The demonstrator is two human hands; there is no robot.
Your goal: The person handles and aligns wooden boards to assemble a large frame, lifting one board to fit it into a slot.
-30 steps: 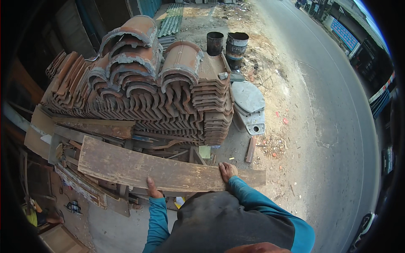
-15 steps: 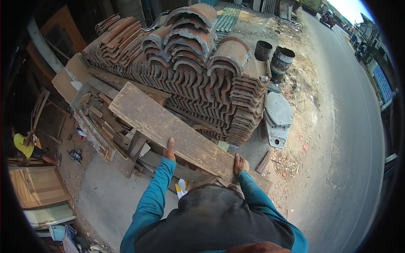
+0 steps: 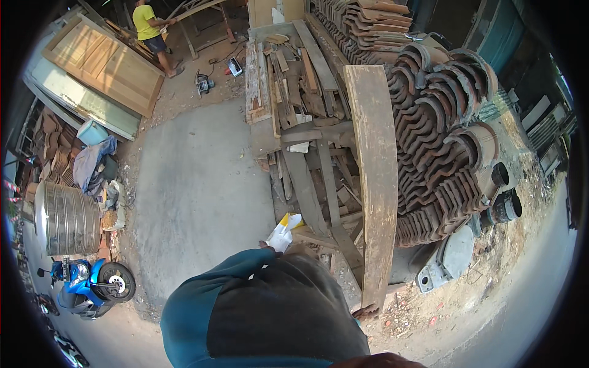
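A long, worn wooden plank [image 3: 375, 178] stretches away from me, its paint scuffed. At its near end my right hand [image 3: 366, 311] is closed on the edge; most of that hand and its arm are hidden behind my body. My left hand [image 3: 265, 245] is away from the plank and shows only as a small dark bit past the teal sleeve. It is beside a white and yellow packet [image 3: 283, 232]; whether it touches the packet I cannot tell. Under and left of the plank lies a heap of scrap boards [image 3: 300, 178].
Stacked clay roof tiles [image 3: 423, 141] stand right of the plank, with black cans [image 3: 504, 207] and a grey plastic piece [image 3: 451, 260] nearby. Left are a concrete slab [image 3: 196, 184], a steel drum [image 3: 67, 218], a blue motorbike [image 3: 92, 285] and wooden doors [image 3: 104, 61]. A person [image 3: 150, 30] in yellow stands far off.
My view has swung left, so the plank now runs straight ahead. My left hand has come off the plank and drawn back toward my body; my right hand stays at its near end.
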